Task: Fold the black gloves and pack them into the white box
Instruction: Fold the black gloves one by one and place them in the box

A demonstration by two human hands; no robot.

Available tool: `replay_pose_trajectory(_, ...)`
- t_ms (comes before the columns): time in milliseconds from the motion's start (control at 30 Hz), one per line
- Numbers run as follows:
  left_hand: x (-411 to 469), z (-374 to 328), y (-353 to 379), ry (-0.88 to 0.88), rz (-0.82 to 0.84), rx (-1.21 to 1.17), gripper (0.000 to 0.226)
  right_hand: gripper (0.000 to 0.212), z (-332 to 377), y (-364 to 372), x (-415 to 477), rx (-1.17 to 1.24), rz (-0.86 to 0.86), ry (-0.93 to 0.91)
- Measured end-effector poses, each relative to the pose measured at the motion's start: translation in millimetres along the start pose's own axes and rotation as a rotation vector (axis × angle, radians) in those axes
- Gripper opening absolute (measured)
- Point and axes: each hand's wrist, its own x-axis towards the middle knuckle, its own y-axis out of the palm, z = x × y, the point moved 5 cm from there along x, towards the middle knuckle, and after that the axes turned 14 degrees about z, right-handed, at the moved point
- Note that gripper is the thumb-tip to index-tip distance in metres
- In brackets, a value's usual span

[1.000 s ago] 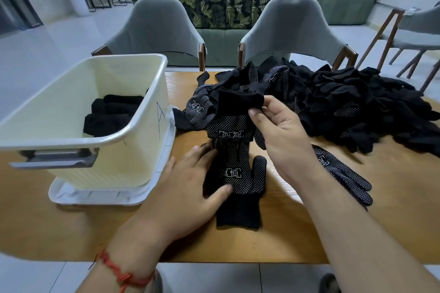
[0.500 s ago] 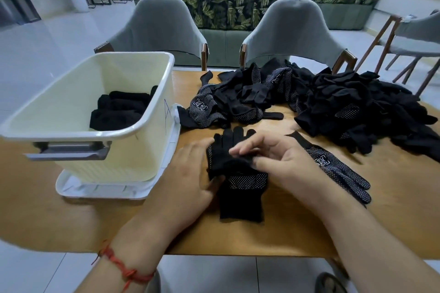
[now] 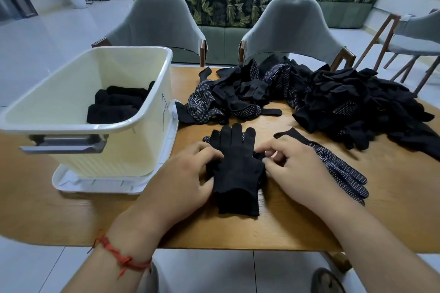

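A pair of black gloves (image 3: 238,169) lies flat and stacked on the wooden table (image 3: 392,209), fingers pointing away from me. My left hand (image 3: 183,178) curls its fingers onto the pair's left edge. My right hand (image 3: 292,169) pinches the right edge near the thumb. The white box (image 3: 133,150) stands at the left with several folded black gloves (image 3: 116,102) inside.
A single dotted glove (image 3: 340,171) lies just right of my right hand. Loose glove heaps sit behind (image 3: 238,95) and at the far right (image 3: 357,107). The box rests on its white lid (image 3: 95,184). Two grey chairs (image 3: 159,21) (image 3: 290,28) stand beyond the table.
My right hand brought a glove down from the heap and laid it on the one under my left hand. Both hands now sit at the stacked pair's sides.
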Motion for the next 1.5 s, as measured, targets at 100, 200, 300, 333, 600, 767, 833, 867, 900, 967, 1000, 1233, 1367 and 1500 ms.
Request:
replay_pose_trajectory(100,1.0,0.6,0.5,0.005,0.006,-0.004,0.036,0.017,-2.6,1.4,3.0,-0.004,-0.004,0.051)
replay_pose_trajectory(200,1.6,1.0,0.6,0.012,0.001,-0.004,0.036,0.011,-3.7,2.5,6.1,-0.057,-0.026,0.084)
replay_pose_trajectory(300,1.9,2.2,0.9,0.009,-0.002,-0.004,0.036,0.004,-5.4,-0.8,10.2,-0.118,-0.045,0.127)
replay_pose_trajectory(333,2.1,2.7,1.0,0.008,-0.002,-0.007,0.035,0.008,-7.1,-1.3,11.1,-0.121,-0.044,0.136)
replay_pose_trajectory(600,2.9,3.3,2.1,0.009,0.002,-0.028,0.034,0.006,0.4,0.2,18.2,-0.14,-0.082,0.053)
replay_pose_trajectory(767,1.5,1.9,2.1,-0.006,-0.02,-0.041,0.046,0.015,16.7,-4.3,8.5,-0.118,-0.156,-0.125)
replay_pose_trajectory(833,0.8,0.3,1.2,-0.009,-0.035,-0.061,0.053,0.013,33.6,-4.3,-0.7,-0.03,-0.061,-0.28)
replay_pose_trajectory(867,0.9,-0.5,0.7,-0.015,-0.04,-0.068,0.056,0.013,41.6,-1.7,-5.7,-0.012,0.023,-0.345)
replay_pose_trajectory(900,1.2,-0.9,0.5,-0.023,-0.043,-0.067,0.059,0.018,47.4,3.2,-9.4,-0.018,0.114,-0.384)
replay_pose_trajectory(967,2.0,-1.7,1.2,-0.035,-0.044,-0.048,0.061,0.035,50.1,14.6,-13.5,-0.091,0.254,-0.401)
replay_pose_trajectory(1000,2.3,-1.5,1.4,-0.04,-0.045,-0.039,0.061,0.041,48.8,19.9,-14.1,-0.145,0.286,-0.4)
replay_pose_trajectory(1233,3.9,-2.1,2.1,-0.04,-0.017,0.029,0.044,0.027,44.0,21.4,-16.6,-0.174,0.186,-0.449)
replay_pose_trajectory(1367,4.2,-1.3,2.1,-0.047,-0.02,0.027,0.043,0.026,42.3,18.6,-19.7,-0.161,0.173,-0.467)
replay_pose_trajectory(1500,5.7,-2.0,3.0,-0.046,-0.02,0.036,0.038,0.024,43.4,20.4,-21.6,-0.187,0.163,-0.457)
